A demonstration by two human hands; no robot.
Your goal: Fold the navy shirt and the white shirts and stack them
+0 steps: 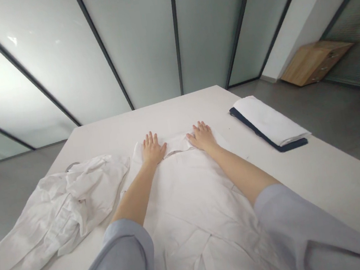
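White garment [184, 188] lies along the middle of the table [336, 184], near end out of view. Judged light, soft, limp and readily creased; best held at both corners nearest the table's far edge. Left hand [153, 149] and right hand [202, 136] rest palm-down on that end, fingers extended, grasping nothing.

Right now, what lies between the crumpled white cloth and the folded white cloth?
The head view shows the spread white garment, left hand and right hand on its far end, and some tabletop.
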